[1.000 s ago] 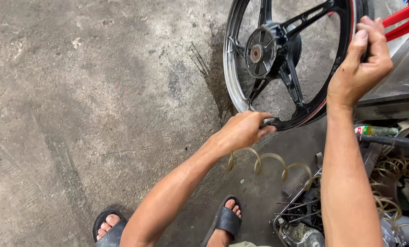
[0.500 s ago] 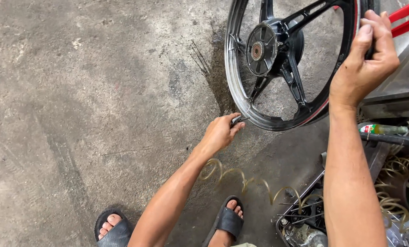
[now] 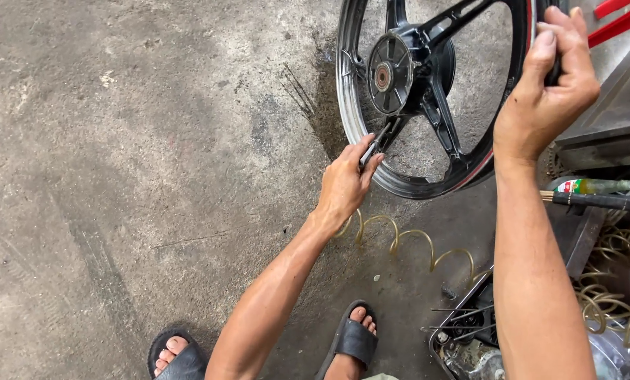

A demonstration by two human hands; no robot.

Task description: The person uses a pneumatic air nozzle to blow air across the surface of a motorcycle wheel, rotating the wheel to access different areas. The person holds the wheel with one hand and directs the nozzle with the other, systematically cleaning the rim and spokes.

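Left hand (image 3: 348, 184): closed around a small dark nozzle-like tool (image 3: 373, 149), tip pressed at the rim's inner edge near 8 o'clock on the wheel; what the tip meets is too small to tell.
Right hand (image 3: 546, 98): clamped over the wheel's outer edge at about 3 o'clock, thumb on the near face, fingers wrapped behind.
Feet: two black sandals (image 3: 350, 341) at the frame's 6 o'clock, toes pointing toward the wheel.
Hose: a yellowish coiled air hose (image 3: 413, 243) lies on the floor between the sandals and the wheel, running from under the left wrist toward 4 o'clock.
Parts pile: a metal tray of oily engine parts (image 3: 470, 338) at 5 o'clock, just beside the right forearm, with more coiled hose and a black bar (image 3: 603, 202) farther right.
Wheel: a black cast-spoke motorcycle wheel (image 3: 427, 98) stands upright on the concrete floor (image 3: 132, 155) at 1 o'clock, bare of any tyre that I can see, propped only by the right hand.
Risk, tipping: the wheel rests on one narrow contact patch, so a loosened right grip could let it roll or fall toward the feet.
Risk, slip: a push off-line could make the tool skid off the polished rim, taking the left knuckles into a spoke.
Risk, snag: the hose lies close to the sandals and could catch a foot or tug the left hand.
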